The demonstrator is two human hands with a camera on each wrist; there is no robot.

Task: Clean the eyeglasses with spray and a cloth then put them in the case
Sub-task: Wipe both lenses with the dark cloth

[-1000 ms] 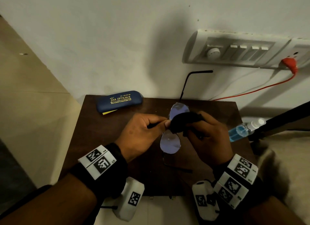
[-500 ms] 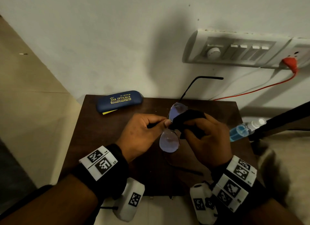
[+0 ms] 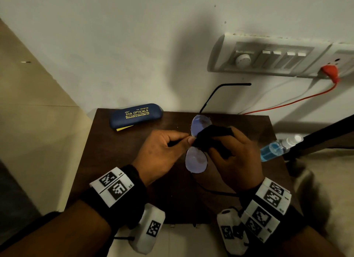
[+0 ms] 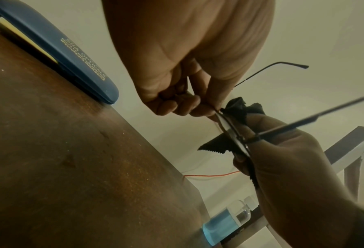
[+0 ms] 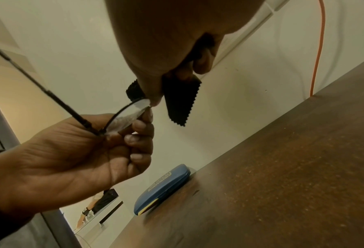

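Above the middle of the dark wooden table (image 3: 118,161), both hands hold the eyeglasses (image 3: 196,159) clear of the surface, their lenses one beyond the other and both temple arms unfolded. The left hand (image 3: 161,153) pinches the frame at the bridge between thumb and forefinger, the other fingers curled under. The right hand (image 3: 235,161) grips a black cloth (image 3: 210,138) bunched in its fingers and presses it against the far lens, near the bridge; a pinked corner of the cloth hangs below the hand in the right wrist view. The near lens is bare and shows smears. A closed blue case (image 3: 135,115) with gold lettering lies at the table's far left corner, close against the wall, with a yellow slip (image 3: 122,128) sticking out beneath it. A small spray bottle (image 3: 275,148) of blue liquid lies on its side at the table's right edge, well apart from the case. An orange cable (image 3: 298,101) runs from a wall socket down behind the far edge.
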